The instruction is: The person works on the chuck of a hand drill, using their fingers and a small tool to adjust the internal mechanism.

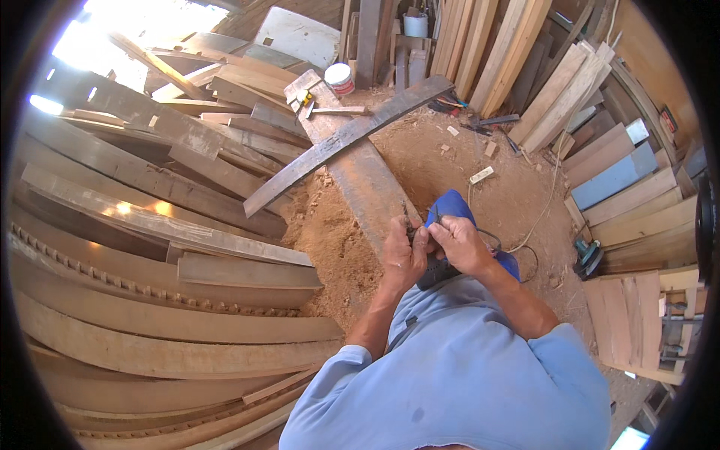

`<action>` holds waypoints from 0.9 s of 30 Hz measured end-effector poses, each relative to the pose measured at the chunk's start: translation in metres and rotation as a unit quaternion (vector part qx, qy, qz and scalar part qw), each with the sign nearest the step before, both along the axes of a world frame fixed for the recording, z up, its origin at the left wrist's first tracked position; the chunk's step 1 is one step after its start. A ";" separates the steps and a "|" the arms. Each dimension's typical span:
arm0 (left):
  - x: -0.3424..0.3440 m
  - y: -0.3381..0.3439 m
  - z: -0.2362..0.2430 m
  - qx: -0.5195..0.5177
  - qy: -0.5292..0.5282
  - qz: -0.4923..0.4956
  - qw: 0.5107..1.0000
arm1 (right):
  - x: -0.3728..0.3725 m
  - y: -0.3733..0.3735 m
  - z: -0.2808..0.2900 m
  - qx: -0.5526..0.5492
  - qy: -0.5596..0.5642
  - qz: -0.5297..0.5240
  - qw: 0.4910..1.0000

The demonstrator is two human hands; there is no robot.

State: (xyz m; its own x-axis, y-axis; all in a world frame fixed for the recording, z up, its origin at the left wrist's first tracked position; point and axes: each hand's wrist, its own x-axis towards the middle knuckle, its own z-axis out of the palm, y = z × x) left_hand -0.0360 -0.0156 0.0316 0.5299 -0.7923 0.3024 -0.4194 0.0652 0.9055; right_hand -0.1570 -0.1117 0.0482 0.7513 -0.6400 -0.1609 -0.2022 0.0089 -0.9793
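Note:
My left hand (403, 253) and my right hand (460, 244) are close together above my lap, both with curled fingers. A thin dark piece (407, 215) sticks up from the left fingers. Another small dark piece (436, 215) shows at the right fingertips. Both are too small to name. Just below the hands, a black object (435, 274) lies against my lap, mostly hidden. A wide worn plank (361, 184) runs away from me beneath the left hand. Across it lies a long dark board (341, 142).
Stacked boards (172, 292) fill the left side. At the plank's far end are a white tub (339, 77) and a yellow tape measure (304, 97). Sawdust (330, 247) covers the floor. A power strip (481, 175) and cord lie ahead; a green power tool (589, 256) stands right, near leaning timber (559, 97).

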 end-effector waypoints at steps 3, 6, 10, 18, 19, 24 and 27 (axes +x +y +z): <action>0.009 -0.002 -0.023 -0.001 0.019 0.005 1.000 | -0.008 -0.011 0.000 0.037 -0.030 0.003 0.999; 0.015 -0.002 -0.040 -0.003 0.106 -0.010 0.994 | -0.012 -0.017 -0.006 -0.009 -0.050 -0.002 0.999; 0.021 0.000 -0.049 -0.043 0.165 -0.029 0.985 | -0.015 -0.019 -0.016 -0.060 -0.072 0.049 0.994; 0.024 0.007 -0.041 -0.007 0.292 -0.066 0.954 | -0.025 -0.018 -0.011 -0.086 -0.027 0.070 0.993; 0.026 0.006 -0.043 -0.007 0.292 -0.066 0.954 | -0.027 -0.018 -0.009 -0.200 0.019 0.051 0.978; 0.028 0.009 -0.048 -0.088 0.355 -0.100 0.925 | -0.016 -0.014 0.010 -0.215 -0.003 0.031 0.976; 0.028 0.006 -0.042 -0.110 0.382 -0.147 0.906 | -0.016 -0.013 0.008 -0.167 -0.016 0.004 0.986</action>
